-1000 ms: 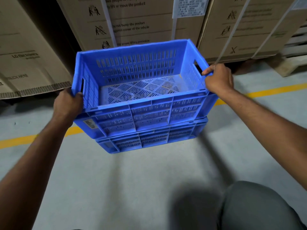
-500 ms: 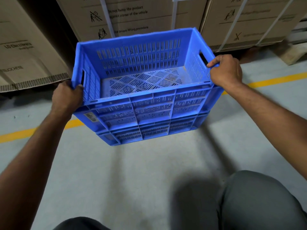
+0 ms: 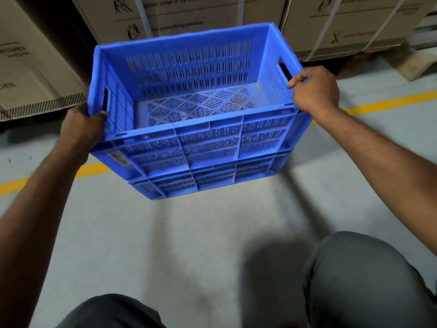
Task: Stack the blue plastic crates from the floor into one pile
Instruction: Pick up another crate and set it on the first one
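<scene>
Grey concrete floor [image 3: 212,245] fills most of my feed, and a wall of large cardboard cartons [image 3: 189,15] with printed handling symbols and white straps closes off the far side. Between them sits the work: an upper crate [image 3: 201,140], blue and slotted, held level over a lower crate [image 3: 212,179] of the same kind that stands on the floor. From here the two near walls line up closely, with the lower one showing as a band beneath the upper; I cannot tell whether the upper crate is fully seated.

Both bare forearms reach forward and outward from the bottom corners of the view, elbows low and wrists nearly straight. Two knees in grey trousers [image 3: 366,280] show at the bottom edge, the right one larger in view.

I see the left hand [image 3: 81,127] gripping the upper crate's left rim near the near corner, thumb hooked over the rim to the inside just below the handle slot [image 3: 106,98], its fingers hidden on the outside. I see the right hand [image 3: 315,89] curled over the right rim beside the other handle slot, knuckles up and thumb lying forward along the edge.

A wooden pallet [image 3: 413,65] juts out at the far right. A yellow line [image 3: 378,106] painted on the floor runs across behind the crates. A small worn label [image 3: 118,158] is stuck on the upper crate's near wall, at its left end.
</scene>
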`<control>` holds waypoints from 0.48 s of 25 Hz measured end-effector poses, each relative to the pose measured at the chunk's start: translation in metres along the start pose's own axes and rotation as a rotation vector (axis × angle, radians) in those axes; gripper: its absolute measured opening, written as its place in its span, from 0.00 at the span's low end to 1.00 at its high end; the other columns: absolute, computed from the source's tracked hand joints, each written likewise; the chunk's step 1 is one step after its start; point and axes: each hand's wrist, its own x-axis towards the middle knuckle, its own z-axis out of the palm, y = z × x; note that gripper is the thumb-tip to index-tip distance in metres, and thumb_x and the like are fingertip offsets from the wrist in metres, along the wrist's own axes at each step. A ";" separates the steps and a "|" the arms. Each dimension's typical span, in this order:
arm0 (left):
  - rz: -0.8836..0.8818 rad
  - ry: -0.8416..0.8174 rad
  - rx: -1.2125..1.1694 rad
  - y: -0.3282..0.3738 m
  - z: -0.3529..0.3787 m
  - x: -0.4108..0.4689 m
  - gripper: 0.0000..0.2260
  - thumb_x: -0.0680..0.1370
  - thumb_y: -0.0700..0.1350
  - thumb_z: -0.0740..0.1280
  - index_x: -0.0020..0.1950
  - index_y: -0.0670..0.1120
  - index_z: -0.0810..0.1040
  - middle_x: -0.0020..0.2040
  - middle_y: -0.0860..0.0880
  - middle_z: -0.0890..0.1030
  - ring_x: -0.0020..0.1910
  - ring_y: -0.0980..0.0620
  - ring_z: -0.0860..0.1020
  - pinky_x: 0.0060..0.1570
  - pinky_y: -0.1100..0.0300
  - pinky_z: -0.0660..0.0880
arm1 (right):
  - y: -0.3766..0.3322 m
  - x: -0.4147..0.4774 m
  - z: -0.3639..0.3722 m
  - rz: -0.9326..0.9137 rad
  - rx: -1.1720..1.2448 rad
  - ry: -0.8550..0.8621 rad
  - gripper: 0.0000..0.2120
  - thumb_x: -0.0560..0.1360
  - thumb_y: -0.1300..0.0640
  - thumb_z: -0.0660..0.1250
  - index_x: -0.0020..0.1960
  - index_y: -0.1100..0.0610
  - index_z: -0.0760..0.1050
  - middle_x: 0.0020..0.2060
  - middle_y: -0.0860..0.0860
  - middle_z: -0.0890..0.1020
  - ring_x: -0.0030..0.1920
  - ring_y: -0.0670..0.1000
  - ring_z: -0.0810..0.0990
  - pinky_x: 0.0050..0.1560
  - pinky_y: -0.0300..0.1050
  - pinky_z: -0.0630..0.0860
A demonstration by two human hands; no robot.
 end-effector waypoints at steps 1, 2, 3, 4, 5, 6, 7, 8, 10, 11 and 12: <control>0.002 0.006 0.005 -0.003 0.001 0.002 0.21 0.77 0.53 0.64 0.64 0.42 0.78 0.57 0.36 0.81 0.55 0.35 0.80 0.57 0.42 0.77 | 0.000 0.000 0.002 0.011 0.005 0.022 0.16 0.69 0.60 0.58 0.44 0.50 0.84 0.50 0.51 0.84 0.51 0.56 0.82 0.47 0.45 0.75; -0.002 0.013 0.023 -0.003 0.002 0.001 0.21 0.77 0.54 0.64 0.64 0.43 0.78 0.58 0.36 0.81 0.56 0.35 0.79 0.57 0.42 0.76 | 0.000 0.000 0.003 0.016 0.007 0.039 0.16 0.69 0.60 0.58 0.45 0.50 0.84 0.50 0.51 0.85 0.51 0.57 0.82 0.48 0.46 0.75; -0.006 0.019 0.061 -0.004 0.002 0.001 0.21 0.78 0.55 0.63 0.64 0.43 0.77 0.59 0.36 0.81 0.57 0.34 0.79 0.58 0.42 0.75 | -0.001 -0.002 0.002 0.019 0.003 0.046 0.17 0.70 0.61 0.58 0.46 0.50 0.84 0.51 0.51 0.85 0.52 0.57 0.82 0.49 0.47 0.76; -0.019 0.022 0.114 -0.002 0.001 0.000 0.21 0.78 0.55 0.62 0.64 0.43 0.77 0.60 0.36 0.80 0.59 0.33 0.78 0.58 0.42 0.74 | -0.005 -0.004 0.000 0.021 -0.012 0.040 0.16 0.70 0.61 0.59 0.46 0.51 0.84 0.52 0.52 0.84 0.54 0.58 0.81 0.50 0.48 0.76; -0.037 0.025 0.167 0.000 0.000 -0.005 0.21 0.79 0.56 0.61 0.64 0.43 0.76 0.61 0.35 0.79 0.60 0.32 0.77 0.58 0.42 0.73 | -0.007 -0.007 -0.004 0.013 -0.037 0.022 0.16 0.71 0.62 0.59 0.47 0.52 0.84 0.54 0.53 0.83 0.56 0.59 0.80 0.52 0.49 0.76; -0.050 0.035 0.215 0.007 -0.003 -0.013 0.21 0.80 0.57 0.61 0.64 0.42 0.75 0.62 0.35 0.78 0.61 0.32 0.76 0.58 0.41 0.72 | -0.010 -0.009 -0.010 -0.009 -0.075 -0.005 0.15 0.72 0.63 0.60 0.48 0.52 0.83 0.56 0.55 0.81 0.58 0.60 0.78 0.54 0.51 0.75; -0.042 0.063 0.255 0.015 -0.008 -0.021 0.22 0.80 0.57 0.60 0.65 0.42 0.74 0.63 0.35 0.77 0.62 0.32 0.75 0.59 0.40 0.71 | -0.013 -0.013 -0.017 -0.044 -0.128 -0.033 0.14 0.71 0.64 0.61 0.49 0.53 0.82 0.58 0.55 0.79 0.61 0.61 0.76 0.57 0.52 0.74; -0.031 0.105 0.290 0.027 -0.016 -0.033 0.22 0.81 0.57 0.60 0.66 0.42 0.73 0.64 0.35 0.75 0.64 0.32 0.73 0.59 0.38 0.70 | -0.017 -0.018 -0.025 -0.084 -0.183 -0.051 0.15 0.70 0.66 0.62 0.50 0.53 0.82 0.60 0.56 0.77 0.62 0.61 0.74 0.59 0.53 0.73; 0.001 0.176 0.300 0.054 -0.034 -0.058 0.21 0.81 0.56 0.60 0.67 0.43 0.71 0.65 0.38 0.73 0.65 0.34 0.71 0.59 0.38 0.69 | -0.029 -0.034 -0.046 -0.156 -0.205 -0.078 0.17 0.67 0.68 0.64 0.51 0.53 0.81 0.62 0.55 0.75 0.63 0.61 0.72 0.60 0.54 0.72; 0.025 0.172 0.274 0.068 -0.043 -0.072 0.21 0.81 0.55 0.61 0.68 0.44 0.70 0.65 0.40 0.74 0.64 0.36 0.71 0.58 0.40 0.69 | -0.035 -0.045 -0.058 -0.186 -0.185 -0.099 0.18 0.66 0.69 0.64 0.50 0.53 0.81 0.61 0.55 0.76 0.62 0.61 0.72 0.60 0.54 0.72; 0.061 0.145 0.242 0.082 -0.054 -0.088 0.21 0.80 0.55 0.62 0.69 0.46 0.70 0.65 0.43 0.74 0.63 0.37 0.72 0.57 0.41 0.69 | -0.043 -0.058 -0.073 -0.216 -0.164 -0.130 0.18 0.66 0.69 0.64 0.50 0.53 0.81 0.60 0.55 0.77 0.61 0.61 0.73 0.59 0.54 0.73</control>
